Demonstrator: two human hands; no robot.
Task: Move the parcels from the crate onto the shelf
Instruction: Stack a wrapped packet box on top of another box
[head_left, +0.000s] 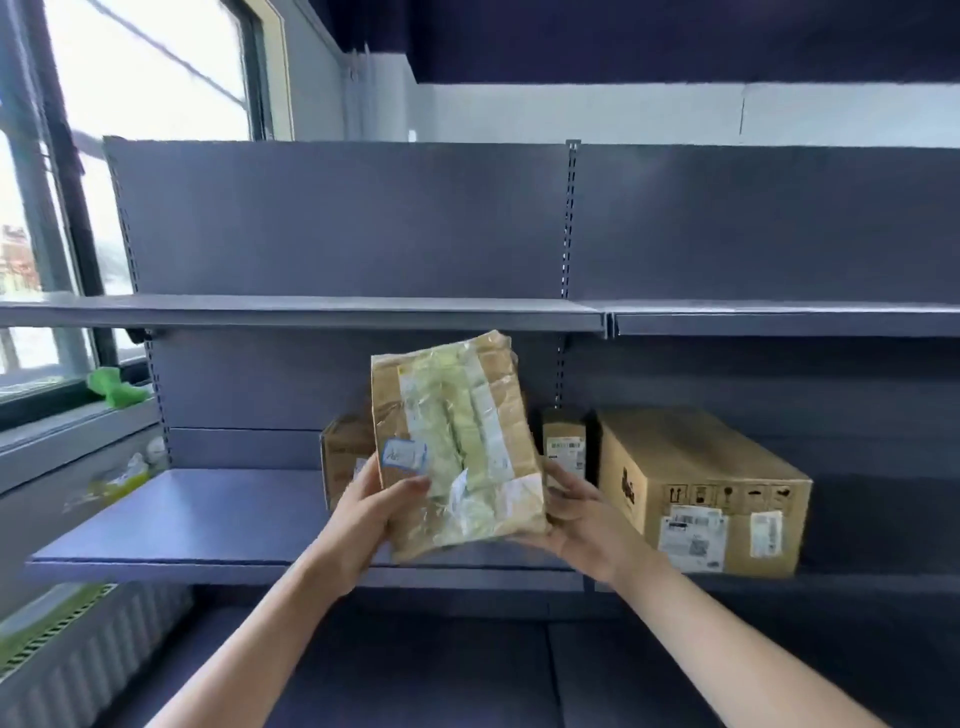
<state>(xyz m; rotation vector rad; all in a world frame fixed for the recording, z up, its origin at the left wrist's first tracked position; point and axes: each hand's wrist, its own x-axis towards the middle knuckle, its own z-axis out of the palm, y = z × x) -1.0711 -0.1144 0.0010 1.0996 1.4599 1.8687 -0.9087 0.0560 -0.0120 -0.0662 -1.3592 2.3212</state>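
I hold a flat brown cardboard parcel (457, 441) upright in front of the grey metal shelf (171, 519); it is wrapped in clear tape and bears several labels. My left hand (371, 519) grips its lower left edge with the thumb on the front. Under its lower right corner, my right hand (576, 519) supports it. On the shelf behind stand a large brown box (701, 488) to the right, a small narrow box (564, 447) next to it, and another brown box (345, 457) partly hidden by the parcel. The crate is out of view.
An upper shelf board (311, 312) runs across at mid height. A window sill (78, 415) at left carries a green object (117, 387) and some plastic wrap (119, 478). A radiator (78, 649) stands below the sill.
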